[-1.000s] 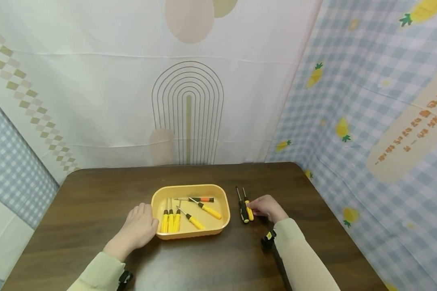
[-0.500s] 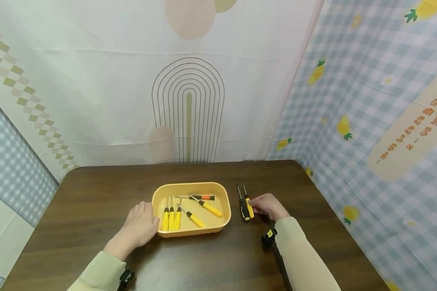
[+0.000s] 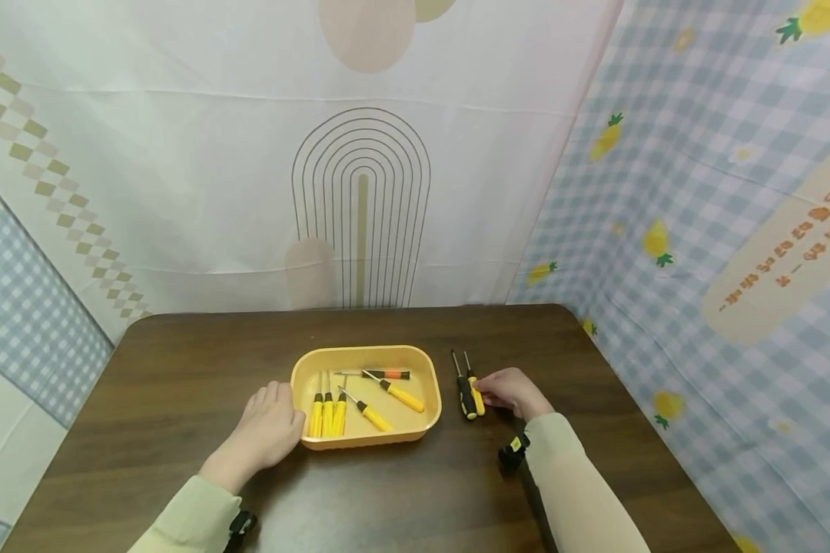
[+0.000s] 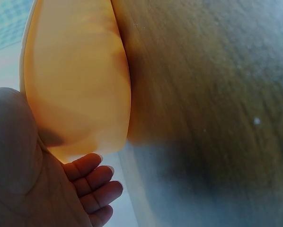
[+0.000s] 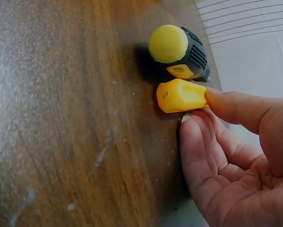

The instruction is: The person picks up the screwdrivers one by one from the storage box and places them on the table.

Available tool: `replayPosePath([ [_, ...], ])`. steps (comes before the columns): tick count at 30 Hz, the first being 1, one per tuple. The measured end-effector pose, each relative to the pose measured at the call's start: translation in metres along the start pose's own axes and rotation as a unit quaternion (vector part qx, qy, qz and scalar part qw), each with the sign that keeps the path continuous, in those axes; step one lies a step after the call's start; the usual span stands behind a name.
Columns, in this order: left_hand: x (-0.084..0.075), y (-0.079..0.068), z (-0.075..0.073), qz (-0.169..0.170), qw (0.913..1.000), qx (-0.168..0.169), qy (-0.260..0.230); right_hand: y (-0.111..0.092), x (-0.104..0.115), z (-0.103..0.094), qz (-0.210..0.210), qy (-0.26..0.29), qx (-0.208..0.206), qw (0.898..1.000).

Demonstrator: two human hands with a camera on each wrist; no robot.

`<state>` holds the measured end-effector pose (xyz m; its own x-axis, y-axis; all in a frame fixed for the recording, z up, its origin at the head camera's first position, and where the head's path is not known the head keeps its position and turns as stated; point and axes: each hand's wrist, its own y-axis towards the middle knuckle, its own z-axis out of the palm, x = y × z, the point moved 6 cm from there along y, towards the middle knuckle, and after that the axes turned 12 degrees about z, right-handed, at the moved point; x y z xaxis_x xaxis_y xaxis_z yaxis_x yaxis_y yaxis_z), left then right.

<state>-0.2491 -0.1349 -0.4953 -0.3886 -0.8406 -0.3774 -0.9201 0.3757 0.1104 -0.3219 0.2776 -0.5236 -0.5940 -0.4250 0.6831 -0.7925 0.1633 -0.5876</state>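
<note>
A yellow tray [image 3: 394,438] on the table holds several screwdrivers, mostly yellow-handled; one with a black and orange handle [image 3: 391,375] lies along its far side. At the tray's left end my left hand [image 3: 270,426] holds it, thumb by the rim and fingers bent at the outer wall [image 4: 80,80]. To the right of the tray, my right hand [image 3: 512,392] pinches the handle of a yellow screwdriver [image 5: 179,96] between thumb and fingertips. Close alongside lies a thicker black screwdriver [image 3: 466,398] with a yellow-green end. Both blades point toward the far edge.
The brown wooden table [image 3: 373,507] ends at a hanging white cloth [image 3: 200,192] at the back. A blue checked cloth [image 3: 719,230] hangs along the right side.
The head view has shifted slightly. Both hands, the tray and the screwdrivers keep their places, with the right hand still pinching the yellow screwdriver.
</note>
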Motion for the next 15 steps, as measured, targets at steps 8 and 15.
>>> replayPosePath([
  [8,0.0036,0.0002,0.0001,0.001,1.0000,-0.005,-0.002,0.0003,0.0025,0.0016,-0.005,-0.001,0.000,1.000],
  [15,0.0021,0.0011,0.0009,0.004,1.0000,-0.006,-0.007,-0.0014,-0.0019,-0.0018,-0.002,0.000,-0.005,1.000],
])
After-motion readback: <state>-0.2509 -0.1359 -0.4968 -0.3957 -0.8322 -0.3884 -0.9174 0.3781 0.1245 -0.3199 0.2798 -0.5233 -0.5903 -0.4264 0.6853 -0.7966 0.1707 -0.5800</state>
